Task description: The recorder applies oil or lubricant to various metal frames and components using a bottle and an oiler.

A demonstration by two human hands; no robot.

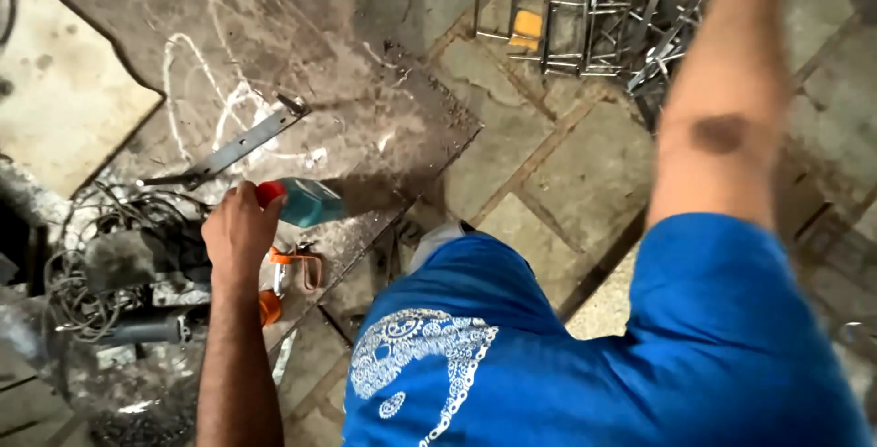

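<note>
Left hand point(239, 228) is grasping the teal power tool point(306, 202) by its red end, lying at three o'clock of it; a firm grip is helping; right hand is reaching out of view, state unknown

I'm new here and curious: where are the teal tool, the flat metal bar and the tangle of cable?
teal tool point(311, 201), head view, its body.
flat metal bar point(239, 146), head view, mid-length.
tangle of cable point(78, 292), head view, its loops.

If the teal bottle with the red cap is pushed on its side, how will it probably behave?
The teal bottle looks round, so it may roll on the flat metal sheet. It seems plastic, so probably light and not fragile. The left hand grips its cap end.
</note>
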